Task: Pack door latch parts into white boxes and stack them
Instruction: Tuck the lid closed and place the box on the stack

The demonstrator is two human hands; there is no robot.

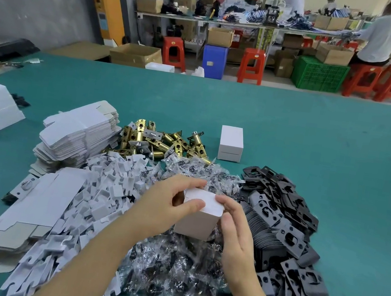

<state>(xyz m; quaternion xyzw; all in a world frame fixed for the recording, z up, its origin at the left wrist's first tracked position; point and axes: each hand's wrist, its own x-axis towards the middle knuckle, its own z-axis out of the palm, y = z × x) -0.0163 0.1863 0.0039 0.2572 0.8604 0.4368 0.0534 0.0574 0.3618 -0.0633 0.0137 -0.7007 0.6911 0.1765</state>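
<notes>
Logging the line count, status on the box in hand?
Left hand holds white box, thumb on top flap. Right hand steadies its side. Closed box waiting beyond. Nothing blocking.

Both bare forearms reach forward from below, converging. The left hand (167, 205) curls its fingers, thumb pressed down on top of what it holds. The right hand (234, 233) stands edge-up just beside, fingers nearly straight, fingertips touching.
</notes>
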